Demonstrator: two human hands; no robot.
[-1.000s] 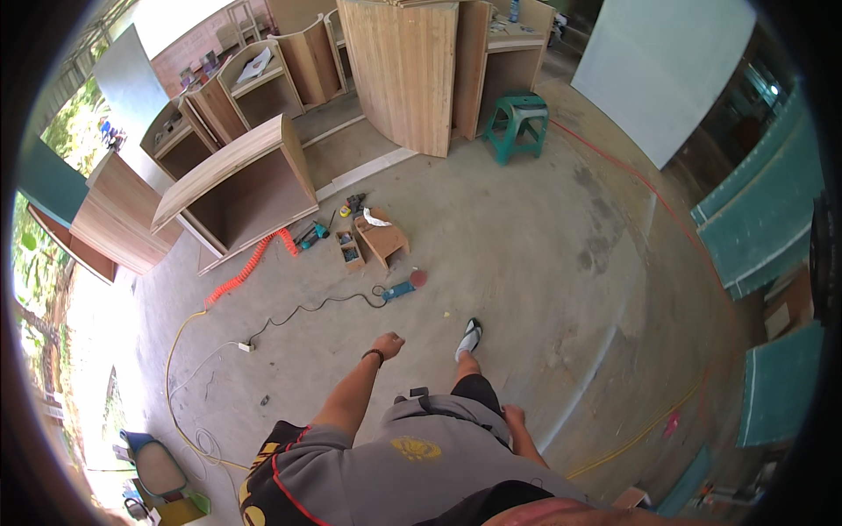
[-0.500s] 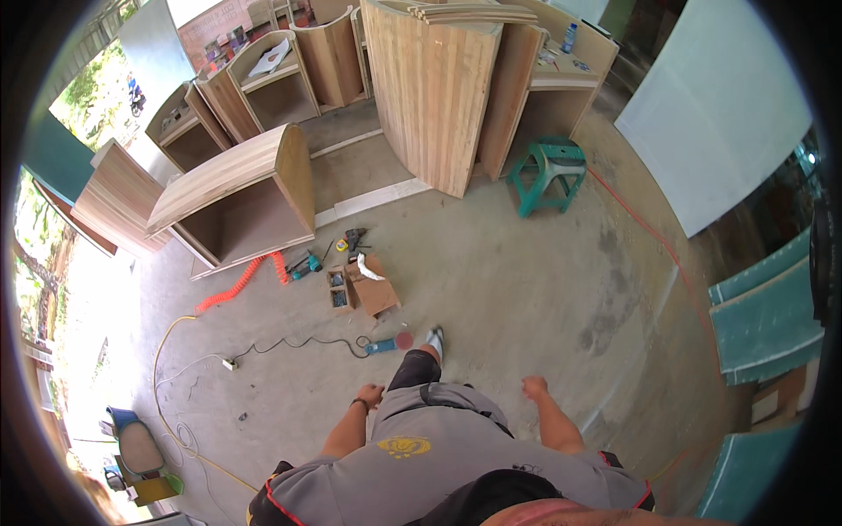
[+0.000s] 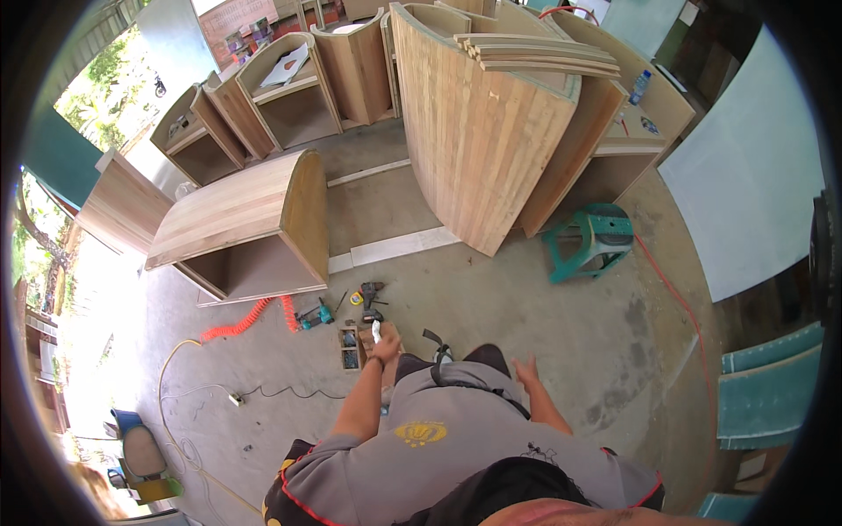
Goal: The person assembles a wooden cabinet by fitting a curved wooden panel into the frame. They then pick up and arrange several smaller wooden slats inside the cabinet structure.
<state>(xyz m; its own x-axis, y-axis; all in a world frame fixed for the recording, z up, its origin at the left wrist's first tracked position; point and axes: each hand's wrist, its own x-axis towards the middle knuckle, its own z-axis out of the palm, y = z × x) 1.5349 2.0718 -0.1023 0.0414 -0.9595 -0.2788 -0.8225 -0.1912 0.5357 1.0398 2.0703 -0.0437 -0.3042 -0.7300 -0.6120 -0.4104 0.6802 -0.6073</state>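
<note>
Above the floor: left grip at the small brown stand.
Stand lies beneath the left grip, white item at the fingertips; whether this grip is closed on anything cannot be determined from here. Two-compartment box sits just left. Right grip, fingers extended, hangs well apart.
</note>
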